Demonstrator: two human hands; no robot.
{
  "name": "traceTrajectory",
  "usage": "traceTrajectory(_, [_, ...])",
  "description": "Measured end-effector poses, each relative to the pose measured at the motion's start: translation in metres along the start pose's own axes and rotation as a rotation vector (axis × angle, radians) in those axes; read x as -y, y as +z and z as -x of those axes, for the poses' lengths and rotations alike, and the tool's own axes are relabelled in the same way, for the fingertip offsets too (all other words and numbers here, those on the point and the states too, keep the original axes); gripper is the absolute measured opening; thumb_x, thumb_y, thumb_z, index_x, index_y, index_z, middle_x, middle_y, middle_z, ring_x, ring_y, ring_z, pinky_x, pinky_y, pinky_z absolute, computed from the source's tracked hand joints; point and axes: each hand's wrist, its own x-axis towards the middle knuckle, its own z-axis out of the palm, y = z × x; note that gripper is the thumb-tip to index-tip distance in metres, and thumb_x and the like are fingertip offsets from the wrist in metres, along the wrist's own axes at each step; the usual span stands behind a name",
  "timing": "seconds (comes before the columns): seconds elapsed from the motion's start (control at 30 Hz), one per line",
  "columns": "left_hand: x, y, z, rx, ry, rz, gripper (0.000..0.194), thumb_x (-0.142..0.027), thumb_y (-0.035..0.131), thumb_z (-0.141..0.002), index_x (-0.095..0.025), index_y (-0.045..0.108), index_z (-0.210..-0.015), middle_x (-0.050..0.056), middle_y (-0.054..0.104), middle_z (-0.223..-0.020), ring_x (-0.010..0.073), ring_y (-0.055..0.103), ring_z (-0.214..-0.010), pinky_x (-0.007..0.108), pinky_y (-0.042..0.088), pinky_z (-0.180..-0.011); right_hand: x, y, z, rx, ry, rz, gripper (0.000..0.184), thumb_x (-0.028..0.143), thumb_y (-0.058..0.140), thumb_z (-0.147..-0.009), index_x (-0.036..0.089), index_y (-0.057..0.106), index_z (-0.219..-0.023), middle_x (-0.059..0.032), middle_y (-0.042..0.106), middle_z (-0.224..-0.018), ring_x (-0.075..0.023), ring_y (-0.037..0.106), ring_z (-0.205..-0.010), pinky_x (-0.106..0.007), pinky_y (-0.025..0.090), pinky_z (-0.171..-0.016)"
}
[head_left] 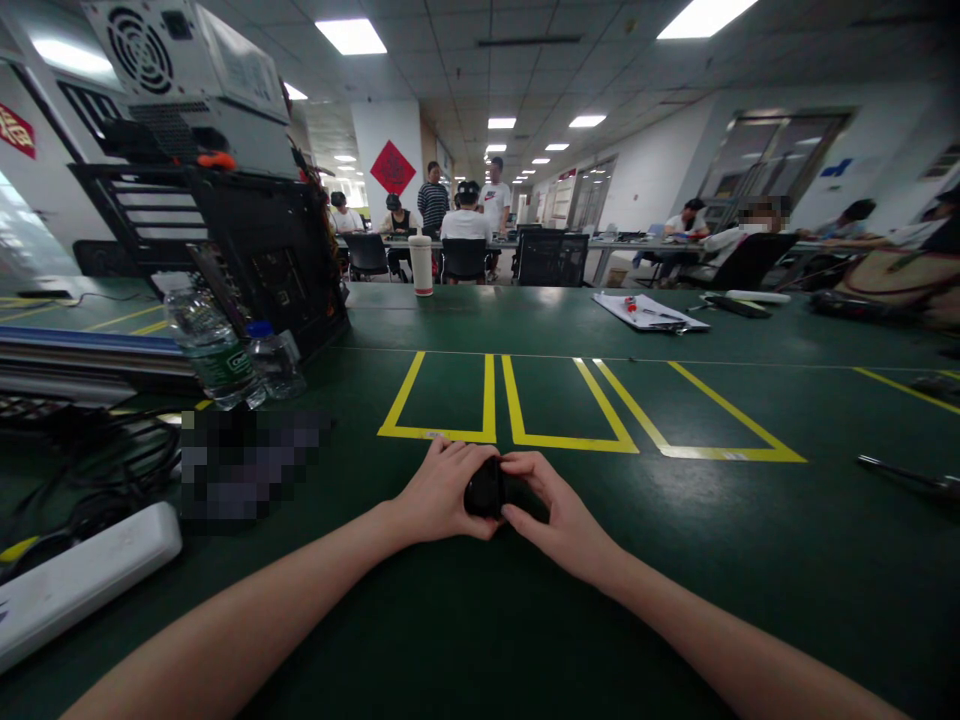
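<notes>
Bright ceiling panels (351,37) line the top of the frame, above a dark green counter (750,560) marked with yellow tape (489,400). Below the middle of the frame, a small black object (482,491) (too dark to identify) sits between two hands: the left hand (442,490) wraps its left side, and the right hand (561,512) grips its right edge with thumb and fingers. Clear bottles (214,352) stand at left.
</notes>
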Motion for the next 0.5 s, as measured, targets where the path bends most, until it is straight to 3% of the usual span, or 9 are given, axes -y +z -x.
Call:
traceTrajectory(0.2, [0.0006,0.0004,0.0006,-0.015,0.012,0.006,0.06,-0.041,0.064,-0.06,-0.021,0.04,-0.111,0.004,0.055,-0.105,0.0226,0.051,-0.092,0.036,0.03,-0.084,-0.0006,0.001,-0.0007,0.0,0.026,-0.067,0.021,0.017,0.051,-0.078,0.023,0.046,-0.098,-0.0019,0.05,-0.104,-0.0161,0.051,-0.101,-0.036,0.042,-0.092])
traceTrajectory(0.37, [-0.0003,-0.0007,0.0006,-0.006,0.006,0.012,0.059,-0.042,0.064,-0.06,-0.021,0.041,-0.11,0.004,0.055,-0.104,0.0231,0.05,-0.092,0.037,0.03,-0.084,0.0035,0.0004,-0.0012,0.005,0.07,-0.023,0.031,0.018,0.052,-0.077,0.023,0.043,-0.107,-0.003,0.05,-0.107,-0.0175,0.05,-0.104,-0.038,0.041,-0.094])
traceTrajectory(0.5, [-0.0009,-0.0021,0.0011,0.0,0.006,0.018,0.058,-0.042,0.064,-0.061,-0.022,0.042,-0.11,0.005,0.055,-0.105,0.0236,0.05,-0.093,0.038,0.029,-0.085,0.0025,0.0005,-0.0009,0.006,0.016,0.065,0.032,0.014,0.051,-0.075,0.021,0.044,-0.106,-0.0037,0.051,-0.104,-0.0183,0.051,-0.101,-0.039,0.042,-0.092])
